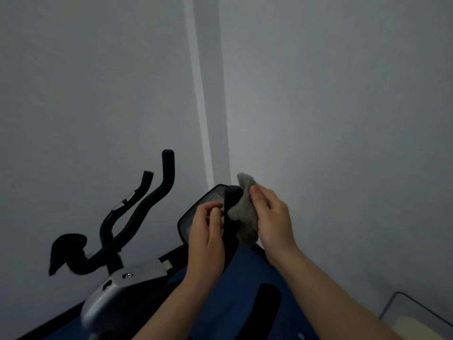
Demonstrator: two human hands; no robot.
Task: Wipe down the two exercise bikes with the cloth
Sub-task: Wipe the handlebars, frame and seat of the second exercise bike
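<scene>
No legible text (console blurred).

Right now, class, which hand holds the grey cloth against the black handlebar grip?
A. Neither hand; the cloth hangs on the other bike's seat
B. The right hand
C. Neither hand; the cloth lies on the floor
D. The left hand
B: the right hand presses the grey cloth against the black handlebar grip, while the left hand steadies the grip from the other side without touching the cloth.
</scene>
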